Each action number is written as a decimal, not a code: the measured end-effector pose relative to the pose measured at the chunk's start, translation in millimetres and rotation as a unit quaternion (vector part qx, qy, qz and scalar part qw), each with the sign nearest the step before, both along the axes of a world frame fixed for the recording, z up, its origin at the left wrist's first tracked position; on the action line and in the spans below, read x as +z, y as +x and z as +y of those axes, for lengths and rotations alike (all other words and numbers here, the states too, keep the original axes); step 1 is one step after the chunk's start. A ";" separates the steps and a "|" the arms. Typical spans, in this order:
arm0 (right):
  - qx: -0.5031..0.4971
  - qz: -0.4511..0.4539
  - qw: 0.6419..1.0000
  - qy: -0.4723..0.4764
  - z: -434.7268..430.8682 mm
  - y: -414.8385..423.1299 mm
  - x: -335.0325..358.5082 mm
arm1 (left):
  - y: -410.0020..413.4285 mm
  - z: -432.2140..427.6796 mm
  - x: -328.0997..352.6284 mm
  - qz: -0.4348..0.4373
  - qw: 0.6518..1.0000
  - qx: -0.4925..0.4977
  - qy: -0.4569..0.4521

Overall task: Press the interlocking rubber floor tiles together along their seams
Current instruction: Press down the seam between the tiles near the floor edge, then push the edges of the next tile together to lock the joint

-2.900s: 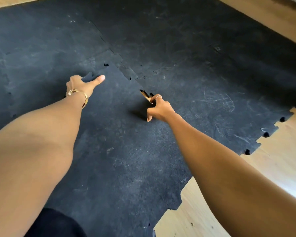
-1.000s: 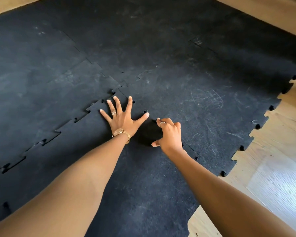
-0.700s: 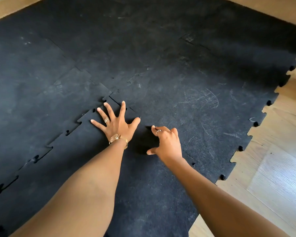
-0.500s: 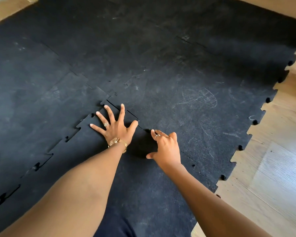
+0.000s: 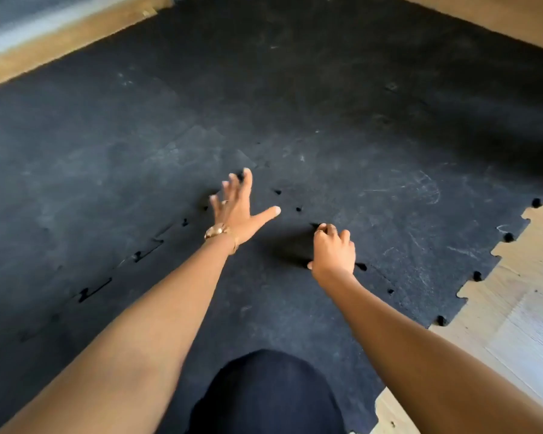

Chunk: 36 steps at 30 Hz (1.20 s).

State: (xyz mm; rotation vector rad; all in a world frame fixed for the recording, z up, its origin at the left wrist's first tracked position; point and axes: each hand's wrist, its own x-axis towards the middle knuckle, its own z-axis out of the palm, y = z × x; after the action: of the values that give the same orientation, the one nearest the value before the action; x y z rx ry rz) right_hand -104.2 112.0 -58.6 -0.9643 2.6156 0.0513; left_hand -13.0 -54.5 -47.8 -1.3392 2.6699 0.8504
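Note:
Black interlocking rubber tiles cover the floor. I lean over the near tile (image 5: 264,308). Its left seam (image 5: 94,289) shows open puzzle-shaped gaps. Its right seam (image 5: 375,278) against the scuffed right tile (image 5: 405,198) shows only small dark holes. My left hand (image 5: 237,211) is open with the fingers spread, blurred, over the corner where the seams meet. My right hand (image 5: 333,253) has its fingers curled, their tips down on the right seam. Neither hand holds anything.
My knee in dark trousers (image 5: 264,393) rests on the near tile. Bare wooden floor (image 5: 527,308) lies beyond the toothed right edge of the mat. More wood and a pale strip (image 5: 44,48) run along the far left. Further tiles (image 5: 326,73) stretch ahead.
My left hand, flat on the tile corner half a second ago, now looks blurred and tilted, thumb swung out. The right hand stays curled on the right seam. The view has pulled back; my knee shows.

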 end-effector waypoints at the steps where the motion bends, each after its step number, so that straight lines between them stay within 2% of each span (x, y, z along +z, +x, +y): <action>1: 0.003 0.007 1.000 0.011 -1.4 -0.3 -1.0 | 21.2 0.3 0.1 0.008 0.995 0.080 -0.051; 3: 0.020 0.035 0.998 0.047 -6.9 2.5 -2.0 | 80.5 8.1 -7.3 -0.032 0.957 0.282 -0.065; 5: 0.054 0.061 0.992 0.098 -17.4 6.6 -1.1 | 145.7 23.8 -17.7 -0.095 0.906 0.412 -0.014; 8: 0.069 0.062 0.981 0.172 -40.8 4.5 3.8 | 210.4 48.3 -28.7 -0.127 0.859 0.495 0.020; 10: -0.002 0.014 0.972 0.233 -56.5 4.7 10.5 | 225.8 55.7 -31.9 -0.103 0.842 0.529 0.026; 12: -0.062 -0.027 0.940 0.334 -66.4 14.8 11.8 | 225.2 55.6 -29.4 -0.064 0.819 0.568 0.049; 13: -0.049 -0.034 0.925 0.375 -72.2 25.5 12.0 | 225.0 54.6 -27.7 -0.049 0.811 0.580 0.058; 15: 0.030 -0.057 0.932 0.356 -77.4 60.1 15.8 | 223.7 54.5 -26.2 -0.031 0.807 0.587 0.059; 17: 0.175 -0.093 0.944 0.263 -77.0 106.7 19.3 | 223.3 55.6 -25.5 -0.020 0.804 0.592 0.050; 19: 0.309 -0.096 0.927 0.190 -72.5 152.4 17.0 | 224.4 54.6 -23.4 0.003 0.792 0.609 0.045; 20: 0.337 -0.096 0.919 0.182 -68.2 172.3 16.0 | 225.3 52.2 -21.6 0.021 0.781 0.623 0.046; 23: 0.319 -0.110 0.922 0.189 -56.8 204.2 -0.3 | 231.1 40.2 -17.2 0.082 0.736 0.670 0.057; 25: 0.318 -0.101 0.924 0.187 -52.6 211.1 -5.6 | 233.4 35.6 -14.3 0.090 0.716 0.690 0.057; 32: 0.312 -0.077 0.934 0.155 -55.2 210.8 -5.8 | 230.5 20.4 -14.8 0.029 0.754 0.656 0.011; 36: 0.315 -0.063 0.932 0.169 -57.8 213.6 -3.6 | 238.1 20.3 -17.0 -0.038 0.794 0.607 0.002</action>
State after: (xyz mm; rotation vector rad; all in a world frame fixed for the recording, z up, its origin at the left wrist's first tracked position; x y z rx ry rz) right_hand 109.5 54.2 -62.2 -1.5593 1.9869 0.5567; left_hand 225.1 -34.2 -64.8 -2.9750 1.4279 0.7249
